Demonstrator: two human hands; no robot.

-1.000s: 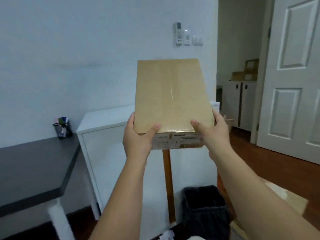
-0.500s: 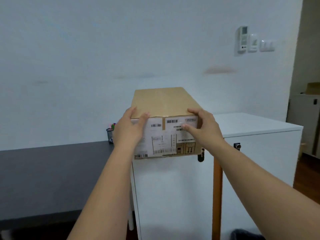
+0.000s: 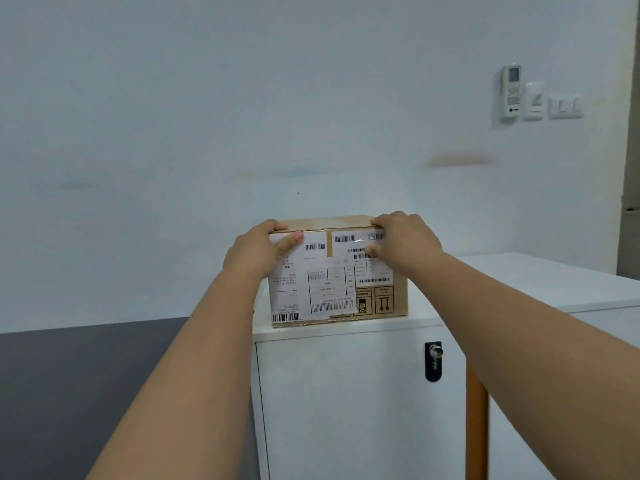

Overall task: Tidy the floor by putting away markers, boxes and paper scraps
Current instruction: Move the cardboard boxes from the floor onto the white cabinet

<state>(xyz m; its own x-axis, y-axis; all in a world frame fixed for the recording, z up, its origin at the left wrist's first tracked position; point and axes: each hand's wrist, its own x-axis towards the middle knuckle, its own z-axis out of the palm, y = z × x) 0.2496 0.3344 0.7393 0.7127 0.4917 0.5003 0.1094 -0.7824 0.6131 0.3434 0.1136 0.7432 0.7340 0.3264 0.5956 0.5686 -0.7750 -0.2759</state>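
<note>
Left hand (image 3: 258,252) and right hand (image 3: 403,242) both grip the box's (image 3: 337,271) top near corners, fingers curled over the top edge, thumbs on the labelled near face. Box now sits flat on the cabinet (image 3: 346,336), at its near left corner; half a second ago it hung in the air, just short of that edge. So the box looks placed; only the release is left. Dark desk (image 3: 86,375) lies left. Versus a second ago: box lower, label facing the camera.
</note>
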